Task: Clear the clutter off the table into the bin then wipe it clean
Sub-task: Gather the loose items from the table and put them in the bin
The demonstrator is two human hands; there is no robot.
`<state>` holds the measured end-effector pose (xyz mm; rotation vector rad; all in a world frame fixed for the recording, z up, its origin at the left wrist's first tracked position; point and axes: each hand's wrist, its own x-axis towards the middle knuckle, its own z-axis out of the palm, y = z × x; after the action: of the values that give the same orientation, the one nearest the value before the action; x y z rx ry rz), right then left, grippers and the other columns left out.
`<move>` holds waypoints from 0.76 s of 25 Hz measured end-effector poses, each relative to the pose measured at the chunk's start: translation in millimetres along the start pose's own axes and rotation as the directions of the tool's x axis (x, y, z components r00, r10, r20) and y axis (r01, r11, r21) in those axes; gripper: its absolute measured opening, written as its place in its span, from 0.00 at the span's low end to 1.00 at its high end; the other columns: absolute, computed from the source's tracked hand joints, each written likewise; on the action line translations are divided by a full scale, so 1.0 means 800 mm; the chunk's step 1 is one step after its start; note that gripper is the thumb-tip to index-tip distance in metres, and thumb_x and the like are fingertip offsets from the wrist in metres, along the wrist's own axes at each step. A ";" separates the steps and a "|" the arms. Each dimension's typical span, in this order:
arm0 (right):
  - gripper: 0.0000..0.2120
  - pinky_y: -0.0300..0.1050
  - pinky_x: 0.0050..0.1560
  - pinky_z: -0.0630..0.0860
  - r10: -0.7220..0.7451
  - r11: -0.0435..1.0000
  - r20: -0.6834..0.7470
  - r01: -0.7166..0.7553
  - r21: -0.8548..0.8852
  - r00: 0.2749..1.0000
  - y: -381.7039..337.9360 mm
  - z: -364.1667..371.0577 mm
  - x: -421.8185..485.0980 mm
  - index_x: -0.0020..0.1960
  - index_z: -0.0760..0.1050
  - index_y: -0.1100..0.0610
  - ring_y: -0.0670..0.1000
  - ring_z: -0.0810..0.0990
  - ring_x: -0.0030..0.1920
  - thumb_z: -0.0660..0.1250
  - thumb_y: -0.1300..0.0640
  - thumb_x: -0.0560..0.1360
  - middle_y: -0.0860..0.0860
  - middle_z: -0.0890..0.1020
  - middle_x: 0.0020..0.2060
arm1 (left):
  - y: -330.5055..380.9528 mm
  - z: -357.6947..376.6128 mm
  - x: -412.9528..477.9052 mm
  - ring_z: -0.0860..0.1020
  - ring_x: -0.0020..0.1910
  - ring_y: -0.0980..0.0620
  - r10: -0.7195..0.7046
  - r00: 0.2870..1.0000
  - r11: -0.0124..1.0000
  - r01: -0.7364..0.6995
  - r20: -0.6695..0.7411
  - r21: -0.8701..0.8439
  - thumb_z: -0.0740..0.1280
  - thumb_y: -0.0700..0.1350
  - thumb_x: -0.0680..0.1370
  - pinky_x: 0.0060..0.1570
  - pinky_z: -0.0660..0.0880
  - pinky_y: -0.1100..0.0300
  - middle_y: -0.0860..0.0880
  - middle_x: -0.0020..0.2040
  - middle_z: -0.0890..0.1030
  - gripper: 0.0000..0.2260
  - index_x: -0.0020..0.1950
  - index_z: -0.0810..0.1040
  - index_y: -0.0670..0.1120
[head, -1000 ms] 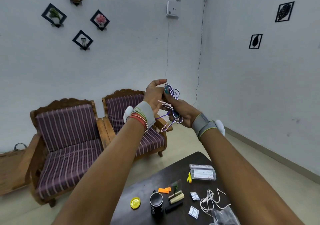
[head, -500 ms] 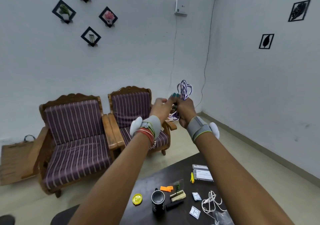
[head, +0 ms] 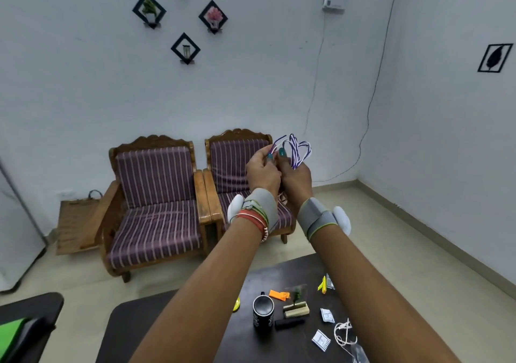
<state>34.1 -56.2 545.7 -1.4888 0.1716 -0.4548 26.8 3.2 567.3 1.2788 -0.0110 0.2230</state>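
Nearest: dark table (head: 195, 334), clutter not cleared. On it are a black mug (head: 263, 311), a white cord (head: 342, 334), two sachets (head: 321, 340) and a yellow clip (head: 323, 284). The clear case seen beside the clip 0.5 s ago is now hidden behind my right forearm.

Mid: both hands are raised well above the table, knuckles touching. A second ago the purple-and-white cord (head: 297, 150) hung tangled down over my right hand (head: 296, 177). Now its loops stand upright above the fingers, gathered into a tighter bundle. My right hand grips the base of the loops. My left hand (head: 262, 171) pinches a loose end, which pokes up at a slant. The cord is thin and striped purple and white, in several narrow loops. A little of it shows below, between my wrists.

Far: two striped armchairs (head: 156, 195) stand against the wall and sit further right in view than before.
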 end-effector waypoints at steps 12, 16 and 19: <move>0.12 0.46 0.39 0.79 0.210 0.969 0.118 -0.222 0.106 0.971 0.018 0.027 -0.017 0.49 0.76 0.60 0.51 0.79 0.34 0.57 0.56 0.82 0.54 0.81 0.37 | -0.020 -0.068 -0.029 0.75 0.53 0.55 -0.077 0.989 0.997 0.080 -0.125 0.018 0.56 0.31 0.76 0.50 0.74 0.66 0.50 0.58 0.76 0.24 0.70 0.70 0.45; 0.14 0.42 0.25 0.76 0.255 0.960 0.090 -0.263 0.094 0.963 0.051 0.038 -0.022 0.42 0.71 0.58 0.47 0.74 0.22 0.53 0.55 0.83 0.51 0.72 0.30 | -0.034 -0.139 -0.024 0.67 0.28 0.56 -0.180 0.943 0.974 0.210 -0.279 0.082 0.54 0.34 0.78 0.27 0.66 0.63 0.51 0.38 0.75 0.17 0.58 0.78 0.45; 0.16 0.44 0.32 0.70 0.281 0.955 0.023 -0.277 -0.109 0.959 0.114 0.036 -0.032 0.37 0.71 0.54 0.48 0.70 0.28 0.56 0.55 0.82 0.49 0.73 0.31 | -0.078 -0.169 -0.028 0.68 0.31 0.55 -0.289 0.907 0.941 0.329 -0.307 0.086 0.54 0.35 0.78 0.31 0.68 0.62 0.50 0.37 0.74 0.14 0.50 0.78 0.47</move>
<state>39.4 -18.1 454.3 -1.5458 0.3754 -0.1908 -0.1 111.3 466.0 1.3531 0.4656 0.1367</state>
